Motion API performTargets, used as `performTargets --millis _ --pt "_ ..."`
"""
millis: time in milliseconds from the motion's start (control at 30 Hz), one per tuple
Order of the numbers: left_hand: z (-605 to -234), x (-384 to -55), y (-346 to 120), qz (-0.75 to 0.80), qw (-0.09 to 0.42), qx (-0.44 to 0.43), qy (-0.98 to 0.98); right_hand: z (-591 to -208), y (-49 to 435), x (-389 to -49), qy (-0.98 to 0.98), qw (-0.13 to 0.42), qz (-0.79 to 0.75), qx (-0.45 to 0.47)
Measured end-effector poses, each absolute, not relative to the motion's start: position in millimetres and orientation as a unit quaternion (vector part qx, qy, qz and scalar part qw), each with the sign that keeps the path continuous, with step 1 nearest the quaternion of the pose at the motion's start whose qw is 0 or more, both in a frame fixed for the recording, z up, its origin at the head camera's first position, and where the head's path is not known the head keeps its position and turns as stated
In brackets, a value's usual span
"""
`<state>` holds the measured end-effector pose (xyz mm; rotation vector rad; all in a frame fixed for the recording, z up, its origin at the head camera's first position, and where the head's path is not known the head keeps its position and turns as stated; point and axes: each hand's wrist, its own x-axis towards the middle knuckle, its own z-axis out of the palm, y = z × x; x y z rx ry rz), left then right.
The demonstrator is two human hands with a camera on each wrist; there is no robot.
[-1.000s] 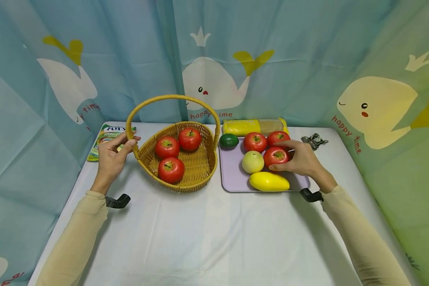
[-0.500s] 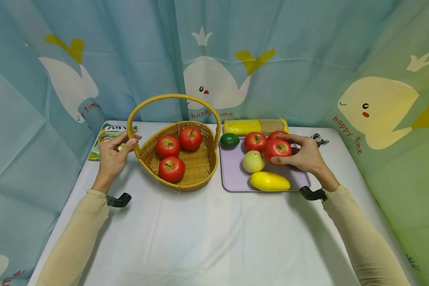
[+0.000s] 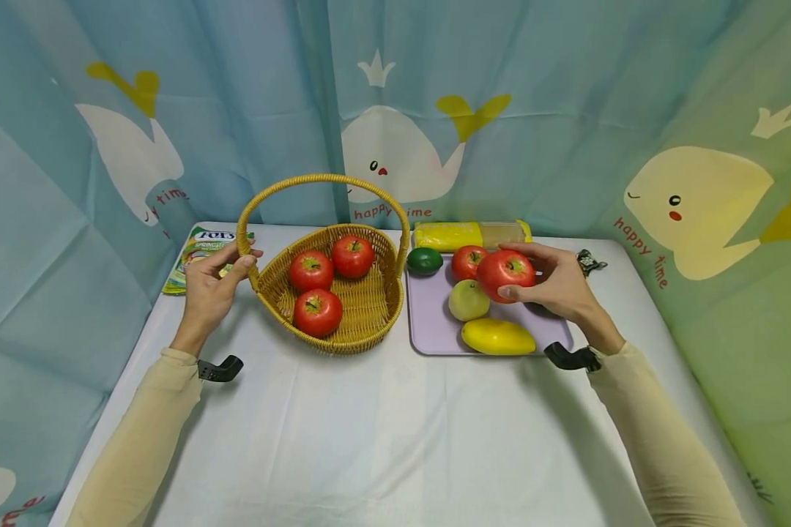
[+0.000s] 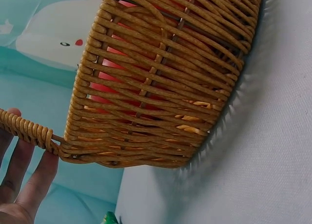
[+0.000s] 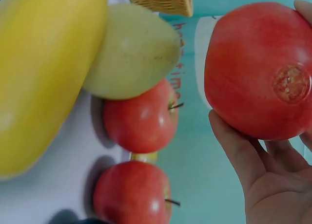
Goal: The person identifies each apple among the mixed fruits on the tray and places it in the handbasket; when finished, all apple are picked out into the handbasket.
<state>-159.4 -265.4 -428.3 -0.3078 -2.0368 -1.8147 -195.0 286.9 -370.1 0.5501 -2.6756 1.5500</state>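
My left hand (image 3: 212, 291) pinches the lower left end of the handle of a wicker basket (image 3: 362, 342); in the left wrist view the fingers lie at the handle's wrapped base. Inside the basket sit several things of one kind: red apples (image 3: 318, 312), three of them. My right hand (image 3: 556, 284) grips another red apple (image 3: 504, 274) between thumb and fingers, raised over the lilac tray (image 3: 428, 329). On the tray are a pale green round fruit (image 3: 469, 301), a yellow mango-like fruit (image 3: 498, 337), a dark green lime-like fruit (image 3: 425, 260) and two red apples (image 5: 140, 118), one hidden in the head view.
Behind the tray lies a yellow packet (image 3: 471, 234). A green snack bag (image 3: 191, 252) is at the back left, behind my left hand. A small dark patterned item (image 3: 589, 262) lies beyond my right hand. Curtains (image 3: 540, 168) border the table (image 3: 369, 432).
My right hand has lifted the apple off the tray and shifted it slightly left, in front of the rear apple. My left hand stays on the basket handle.
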Motion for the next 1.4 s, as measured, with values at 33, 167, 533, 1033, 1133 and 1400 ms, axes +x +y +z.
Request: performTargets --millis 33,167,533,1033,1133,1400 --pt "-428 -159 -265 -0.648 0.197 -0.11 -0.727 -369 285 -194 -0.849 -0.004 0.497 0.179" --pt "-429 -159 -265 -0.645 0.198 -0.11 -0.73 -367 277 -192 -0.834 -0.023 0.515 0.195" --pt "-429 -161 -265 -0.655 0.2 -0.117 -0.719 -365 248 -192 -0.811 -0.044 0.533 0.236" --pt "-430 -161 -266 -0.655 0.196 -0.117 -0.721 -362 204 -195 -0.806 -0.085 0.517 0.276" --pt "-430 -160 -266 -0.652 0.196 -0.116 -0.723 -363 195 -195 -0.804 -0.086 0.511 0.291" --pt "-429 -160 -266 -0.644 0.197 -0.111 -0.731 -362 172 -193 -0.812 -0.097 0.483 0.313"
